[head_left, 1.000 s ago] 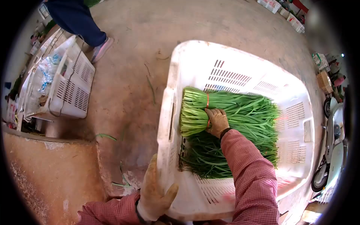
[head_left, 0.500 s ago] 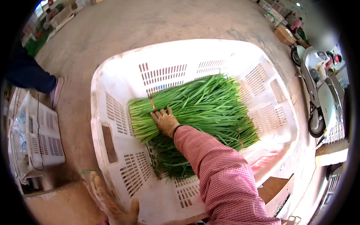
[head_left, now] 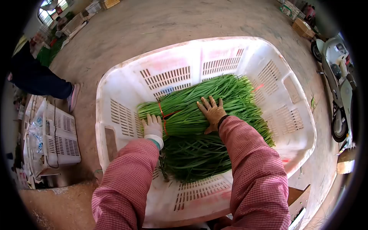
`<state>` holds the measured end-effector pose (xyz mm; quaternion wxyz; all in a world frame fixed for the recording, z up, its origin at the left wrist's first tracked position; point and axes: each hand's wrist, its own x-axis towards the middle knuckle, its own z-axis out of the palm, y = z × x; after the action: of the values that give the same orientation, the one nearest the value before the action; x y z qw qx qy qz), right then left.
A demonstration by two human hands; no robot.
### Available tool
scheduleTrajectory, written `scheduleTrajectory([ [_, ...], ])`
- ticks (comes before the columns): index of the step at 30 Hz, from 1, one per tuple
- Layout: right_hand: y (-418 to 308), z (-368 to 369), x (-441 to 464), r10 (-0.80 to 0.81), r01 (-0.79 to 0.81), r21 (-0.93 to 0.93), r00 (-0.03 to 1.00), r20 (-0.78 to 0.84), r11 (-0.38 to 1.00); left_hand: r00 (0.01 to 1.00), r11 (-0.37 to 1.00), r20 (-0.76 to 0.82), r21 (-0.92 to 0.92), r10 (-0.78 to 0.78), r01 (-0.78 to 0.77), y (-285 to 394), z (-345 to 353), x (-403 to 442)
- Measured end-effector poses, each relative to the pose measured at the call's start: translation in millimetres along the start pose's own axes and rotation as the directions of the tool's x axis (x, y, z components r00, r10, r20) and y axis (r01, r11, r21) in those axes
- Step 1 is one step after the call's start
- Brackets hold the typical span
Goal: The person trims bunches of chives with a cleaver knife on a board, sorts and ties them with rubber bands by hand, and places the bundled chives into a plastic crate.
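Bunches of long, flat-leaved green chives (head_left: 234, 90) lie on their sides in a large white plastic crate (head_left: 122, 82). A red tie (head_left: 165, 122) goes round the pale stem end on the left. My left hand (head_left: 153, 127), in a pale glove, rests on that stem end with its fingers stretched out. Flat on the leaves near the middle lies my right hand (head_left: 213, 114), gloved, its fingers spread. Below both hands is a darker bunch (head_left: 195, 157), partly in shadow. Neither hand is wrapped round anything.
Another white crate (head_left: 63, 143) holding clear plastic stands at left, near a person's dark trouser leg (head_left: 46, 78). A scooter (head_left: 341, 90) is parked at right. A cardboard box (head_left: 303, 27) sits farther back. An open carton (head_left: 299, 199) is at lower right.
My left hand has come from outside the crate onto the stems. My right hand has moved right, from the stems to the leaves. The camera view has shifted slightly.
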<state>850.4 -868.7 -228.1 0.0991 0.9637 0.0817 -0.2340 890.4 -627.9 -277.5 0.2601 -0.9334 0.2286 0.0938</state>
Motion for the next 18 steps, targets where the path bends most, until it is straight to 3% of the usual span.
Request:
scheduleTrajectory([
  [2, 2.6, 8.2, -1.0, 0.026, -0.026, -0.009, 0.999, 0.035, 1.0, 0.909, 0.998, -0.412, -0.043, -0.067, 0.054, 11.8, 39.1, -10.5],
  [3, 2.8, 13.7, 3.6, 0.027, -0.027, -0.011, 0.999, 0.036, 1.0, 0.908, 0.997, -0.413, -0.046, -0.068, 0.054, 13.7, 41.1, -8.6],
  [6, 2.9, 20.7, 14.7, 0.054, -0.055, -0.005, 0.998, -0.006, 0.998, 0.992, 0.982, -0.096, -0.175, -0.083, 0.065, 10.5, 10.9, -8.0],
  [12, -1.4, 24.0, 5.4, 0.124, -0.118, 0.051, 0.982, -0.14, 0.992, 0.968, 0.997, -0.247, -0.069, -0.038, 0.022, -7.3, -17.3, -8.4],
  [14, -10.5, 35.8, 27.1, 0.114, -0.108, 0.041, 0.978, -0.172, 0.993, 0.911, 0.993, -0.397, -0.088, -0.111, 0.082, 3.3, 0.8, 4.5],
  [15, -10.7, 51.0, 33.9, 0.124, -0.123, 0.021, 0.98, -0.157, 0.992, 0.927, 0.978, -0.329, -0.166, -0.179, 0.13, 8.9, 22.0, 2.5],
  [17, -5.2, 37.8, 24.3, 0.113, -0.111, 0.034, 0.99, -0.087, 0.993, 0.969, 0.987, -0.223, -0.141, -0.111, 0.08, 7.0, 27.0, 15.8],
  [18, -3.4, 25.0, 19.4, 0.118, -0.115, 0.037, 0.986, -0.119, 0.993, 0.961, 0.987, -0.246, -0.129, -0.125, 0.095, -2.0, 15.5, 15.1],
])
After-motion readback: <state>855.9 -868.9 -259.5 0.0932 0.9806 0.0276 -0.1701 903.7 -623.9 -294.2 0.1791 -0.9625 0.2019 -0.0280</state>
